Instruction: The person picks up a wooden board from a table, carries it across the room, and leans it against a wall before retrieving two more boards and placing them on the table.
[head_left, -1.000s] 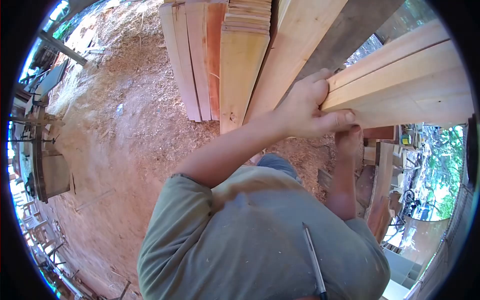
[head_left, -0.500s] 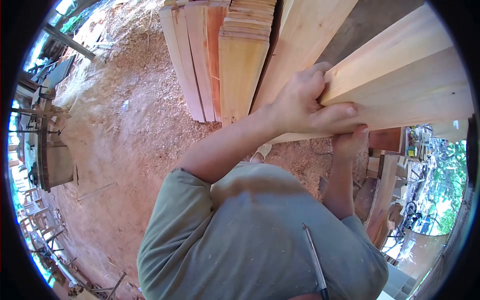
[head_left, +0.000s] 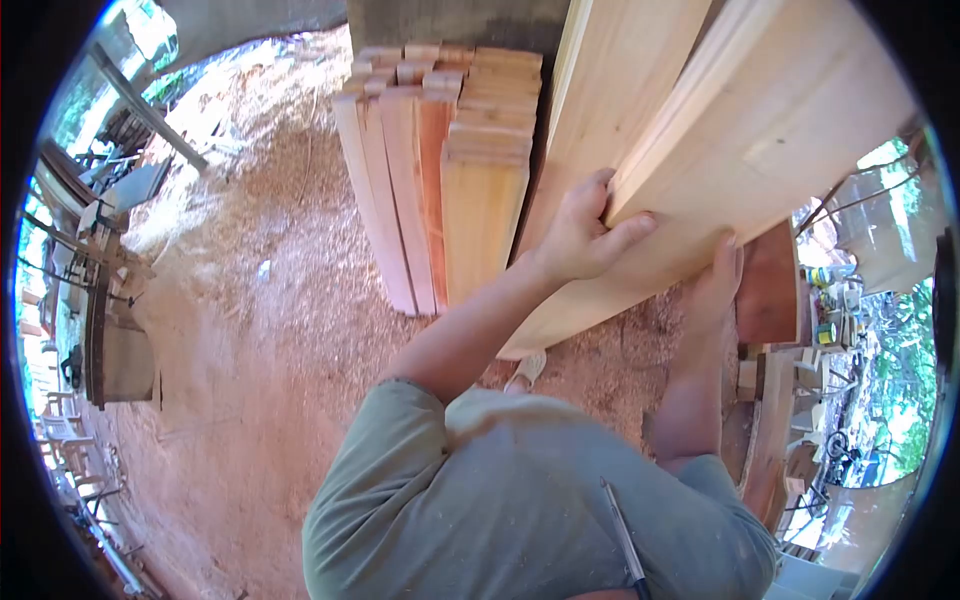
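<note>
We've got the left hand (head_left: 585,235) clamped on the edge of the tilted plank (head_left: 770,140) beside the stack (head_left: 470,190), right hand (head_left: 715,285) seemingly flat underneath, so one slipped grip could drop it on our foot (head_left: 527,370).

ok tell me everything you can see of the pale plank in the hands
A wide pale plank, fresh-sawn wood by the look, smooth face with faint grain. It tilts up to the right and runs out of view. The left hand has it in a grip at its near edge, thumb on the face; the right hand presses flat against it from below.
</note>
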